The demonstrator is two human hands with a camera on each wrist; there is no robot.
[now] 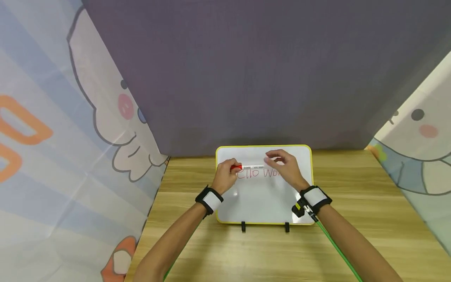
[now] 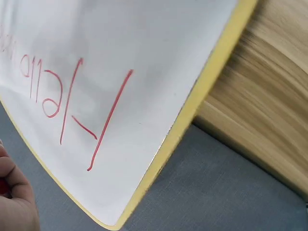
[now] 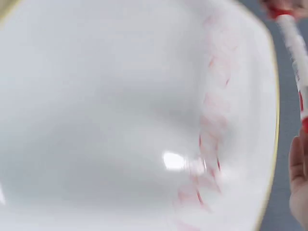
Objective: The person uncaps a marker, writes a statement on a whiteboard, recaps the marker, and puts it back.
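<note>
A white marker (image 1: pixel 253 167) with red ends lies level in front of the upper part of a whiteboard (image 1: pixel 264 199). My left hand (image 1: pixel 226 175) grips its red left end. My right hand (image 1: pixel 286 168) is beside the marker's other end, thumb and forefinger curved with a gap between them; I see nothing held there. In the right wrist view the marker's lower red end (image 3: pixel 304 124) is close to the right hand (image 3: pixel 299 180), partly cut off by the frame edge. Red handwriting (image 2: pixel 52 94) on the board reads "Hello Wor", the rest covered by the right hand.
The yellow-edged board rests on two black feet (image 1: pixel 243 226) on a wooden table (image 1: pixel 352 219). A grey wall (image 1: pixel 260 78) rises behind it. Cartoon-printed sheets (image 1: pixel 63 188) stand at both sides. Green cords (image 1: pixel 338 250) run along the forearms from the wrist straps.
</note>
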